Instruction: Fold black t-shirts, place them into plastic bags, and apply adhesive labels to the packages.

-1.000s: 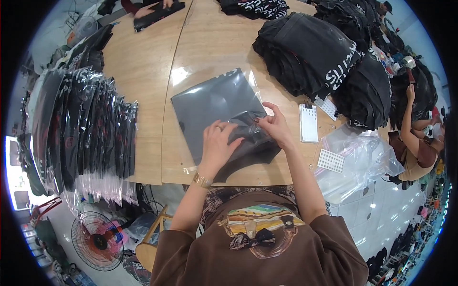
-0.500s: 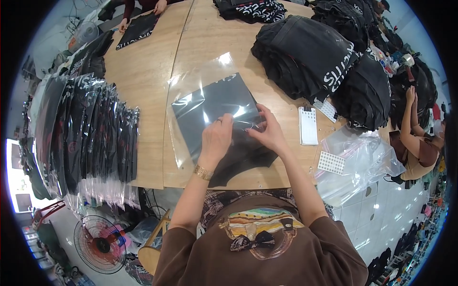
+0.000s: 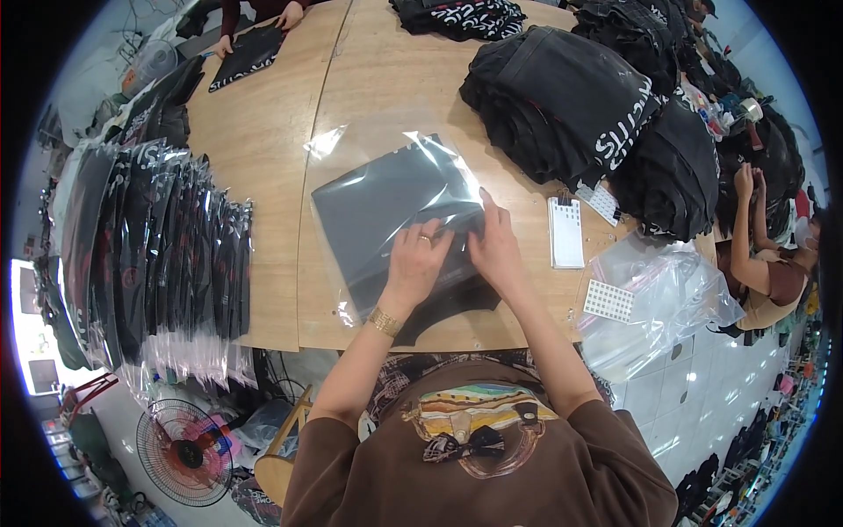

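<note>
A folded black garment lies on the table before me, most of it inside a clear plastic bag. Its lower end, with a curved edge, sticks out of the bag toward me. My left hand rests on top of the bagged garment, fingers bent and slightly apart; a ring and a gold wristwatch are on it. At the bag's right edge, my right hand has its thumb and fingers closed about the plastic. Glare on the film hides part of what the fingertips touch.
Bagged black garments stand in a row at left. Piles of black garments are at right. Nearer lie a white tag stack, a sticker sheet and loose plastic bags. Co-workers' hands show at the far left and right.
My left hand has shifted right and slightly down over the bag, its fingers spreading. My right hand has stayed at the bag's edge, its fingers straighter. The bag's top edge now lies flatter.
</note>
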A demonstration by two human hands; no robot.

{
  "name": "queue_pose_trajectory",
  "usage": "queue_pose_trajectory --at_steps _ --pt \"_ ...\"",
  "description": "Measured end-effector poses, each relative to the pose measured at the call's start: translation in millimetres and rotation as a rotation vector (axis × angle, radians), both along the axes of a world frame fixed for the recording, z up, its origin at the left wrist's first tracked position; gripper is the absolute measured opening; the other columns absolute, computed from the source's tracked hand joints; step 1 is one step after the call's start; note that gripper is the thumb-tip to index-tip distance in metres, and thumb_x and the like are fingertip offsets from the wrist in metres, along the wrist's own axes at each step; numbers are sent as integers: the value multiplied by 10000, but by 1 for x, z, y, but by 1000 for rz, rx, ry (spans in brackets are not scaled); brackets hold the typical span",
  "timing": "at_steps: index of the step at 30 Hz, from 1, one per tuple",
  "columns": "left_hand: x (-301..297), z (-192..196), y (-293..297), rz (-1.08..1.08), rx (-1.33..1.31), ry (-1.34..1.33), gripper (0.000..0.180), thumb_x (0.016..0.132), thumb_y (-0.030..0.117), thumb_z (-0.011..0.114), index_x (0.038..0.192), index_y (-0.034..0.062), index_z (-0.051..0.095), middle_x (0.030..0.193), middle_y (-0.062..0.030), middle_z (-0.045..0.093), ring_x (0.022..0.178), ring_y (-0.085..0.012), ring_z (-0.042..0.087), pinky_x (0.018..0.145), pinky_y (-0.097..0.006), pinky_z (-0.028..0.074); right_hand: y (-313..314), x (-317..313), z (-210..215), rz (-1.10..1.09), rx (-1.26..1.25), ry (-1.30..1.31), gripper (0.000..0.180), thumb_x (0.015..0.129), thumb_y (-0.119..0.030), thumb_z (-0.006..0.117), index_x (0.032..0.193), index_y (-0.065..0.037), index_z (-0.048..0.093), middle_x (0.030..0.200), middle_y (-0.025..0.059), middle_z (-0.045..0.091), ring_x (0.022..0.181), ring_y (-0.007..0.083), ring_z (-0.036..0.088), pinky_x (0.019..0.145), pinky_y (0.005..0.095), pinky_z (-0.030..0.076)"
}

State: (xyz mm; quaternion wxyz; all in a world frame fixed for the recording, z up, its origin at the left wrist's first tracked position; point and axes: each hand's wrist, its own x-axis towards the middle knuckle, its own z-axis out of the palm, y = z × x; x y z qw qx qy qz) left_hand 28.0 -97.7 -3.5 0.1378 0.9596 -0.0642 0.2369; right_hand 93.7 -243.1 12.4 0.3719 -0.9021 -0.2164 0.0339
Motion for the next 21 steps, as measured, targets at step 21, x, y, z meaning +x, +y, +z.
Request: queue_pose_trajectory --at_steps 21 --pt "33 -15 124 620 -39 115 450 823 144 526 1268 130 460 1225 -288 426 1169 -438 372 961 -481 342 73 144 -50 -99 -121 -56 210 789 -252 637 752 -50 595 629 102 593 595 234 594 520 342 438"
